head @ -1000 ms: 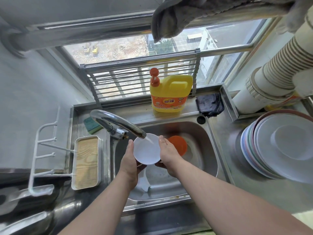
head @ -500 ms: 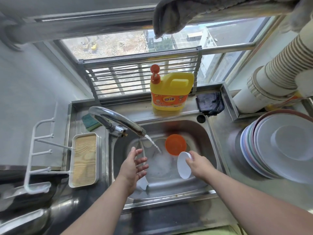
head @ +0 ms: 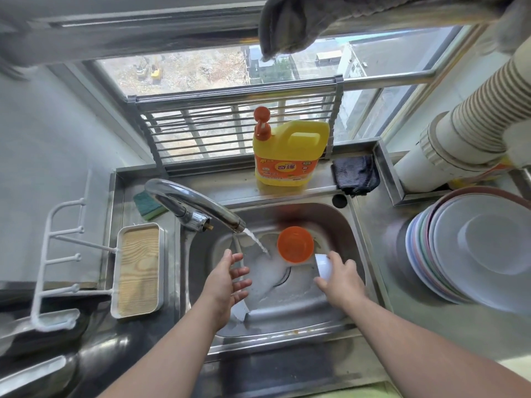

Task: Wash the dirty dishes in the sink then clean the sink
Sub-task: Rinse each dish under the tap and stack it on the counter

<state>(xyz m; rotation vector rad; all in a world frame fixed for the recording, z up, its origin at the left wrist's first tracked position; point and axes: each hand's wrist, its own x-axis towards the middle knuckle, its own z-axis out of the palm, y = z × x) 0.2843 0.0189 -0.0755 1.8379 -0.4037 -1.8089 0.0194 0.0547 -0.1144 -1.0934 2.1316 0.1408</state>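
Head cam has the right hand [head: 340,278] gripping a small white plastic bowl [head: 324,267] low in the steel sink [head: 355,234] beside the orange bowl [head: 295,244], left hand [head: 227,278] spread empty, so I'd tip it, drain, then stack it right.

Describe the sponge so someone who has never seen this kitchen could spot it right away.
Start at the steel sink under the window and follow the curved faucet back to its base. The sponge lies on the steel ledge just left of it, above the white tray with a wooden insert. It is the only green block there, with a yellow underside.
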